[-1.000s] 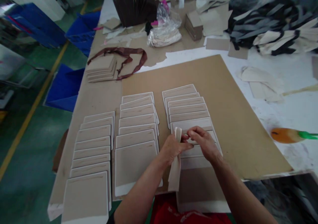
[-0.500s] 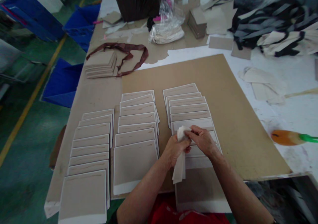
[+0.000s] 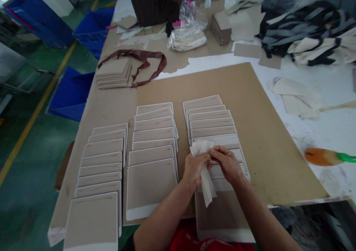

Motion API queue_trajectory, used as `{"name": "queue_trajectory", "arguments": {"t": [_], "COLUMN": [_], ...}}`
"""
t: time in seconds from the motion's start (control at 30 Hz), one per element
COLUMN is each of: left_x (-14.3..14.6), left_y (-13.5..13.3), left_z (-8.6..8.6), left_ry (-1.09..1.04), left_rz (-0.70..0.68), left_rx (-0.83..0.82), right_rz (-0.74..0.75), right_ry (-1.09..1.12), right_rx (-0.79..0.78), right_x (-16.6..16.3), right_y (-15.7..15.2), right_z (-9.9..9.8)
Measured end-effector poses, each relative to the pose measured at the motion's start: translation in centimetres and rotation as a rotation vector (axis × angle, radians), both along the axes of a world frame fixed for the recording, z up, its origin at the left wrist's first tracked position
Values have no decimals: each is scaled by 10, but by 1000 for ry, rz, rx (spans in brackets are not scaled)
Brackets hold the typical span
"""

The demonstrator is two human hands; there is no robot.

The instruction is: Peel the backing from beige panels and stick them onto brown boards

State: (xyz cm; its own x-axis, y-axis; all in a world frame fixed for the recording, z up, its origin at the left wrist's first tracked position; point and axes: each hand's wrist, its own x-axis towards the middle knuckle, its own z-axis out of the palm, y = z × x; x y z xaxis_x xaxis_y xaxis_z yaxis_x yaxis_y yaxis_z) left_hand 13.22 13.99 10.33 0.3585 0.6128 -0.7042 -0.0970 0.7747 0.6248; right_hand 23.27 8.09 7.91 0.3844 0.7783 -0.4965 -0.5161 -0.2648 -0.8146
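Both hands meet over the right-hand row of overlapping beige cards point(image 3: 211, 124). My left hand point(image 3: 196, 167) is closed around a bunch of thin white paper strips point(image 3: 207, 180), whose ends fan out above the fist and hang down below it. My right hand point(image 3: 226, 163) pinches the same strips at their top, fingertips touching the left hand. Two more rows of white-edged cards point(image 3: 151, 143) lie to the left. All sit on a large brown cardboard sheet point(image 3: 264, 132) on the table.
A brush with an orange head and green handle point(image 3: 328, 156) lies at the right. A small stack of cards point(image 3: 114, 74) with a brown ribbon point(image 3: 139, 58) sits at the back left. Fabric piles point(image 3: 306, 24), a plastic bag point(image 3: 187, 35) and blue bins point(image 3: 72, 95) surround the table.
The strips went from one folded band hanging from my left hand to a bunch fanned out at the top, with the lower ends swung right. Both hands stayed over the right row.
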Motion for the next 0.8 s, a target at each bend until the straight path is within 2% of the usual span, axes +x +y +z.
{"name": "queue_trajectory", "arguments": {"t": [0.2, 0.4, 0.5, 0.57, 0.6, 0.67, 0.8], "left_x": [-2, 4, 2, -4, -7, -13, -16], "left_y": [-6, -9, -9, -5, -2, 6, 19], "left_z": [-2, -4, -7, -8, -7, -3, 8], "left_ry": [60, 51, 91, 227, 315, 488, 759], "left_rz": [-42, 20, -71, -183, -247, -396, -759], "left_rx": [-39, 12, 118, 258, 347, 547, 920], "right_rz": [-273, -245, -421, -460, -411, -220, 232], "right_ry": [11, 107, 127, 85, 42, -107, -598], "right_rx": [27, 7, -14, -2, 1, -22, -140], "right_x": [12, 0, 10, 29, 40, 61, 83], "right_y": [-1, 0, 6, 12, 16, 26, 54], "right_z": [-2, 4, 3, 2, 2, 0, -7]}}
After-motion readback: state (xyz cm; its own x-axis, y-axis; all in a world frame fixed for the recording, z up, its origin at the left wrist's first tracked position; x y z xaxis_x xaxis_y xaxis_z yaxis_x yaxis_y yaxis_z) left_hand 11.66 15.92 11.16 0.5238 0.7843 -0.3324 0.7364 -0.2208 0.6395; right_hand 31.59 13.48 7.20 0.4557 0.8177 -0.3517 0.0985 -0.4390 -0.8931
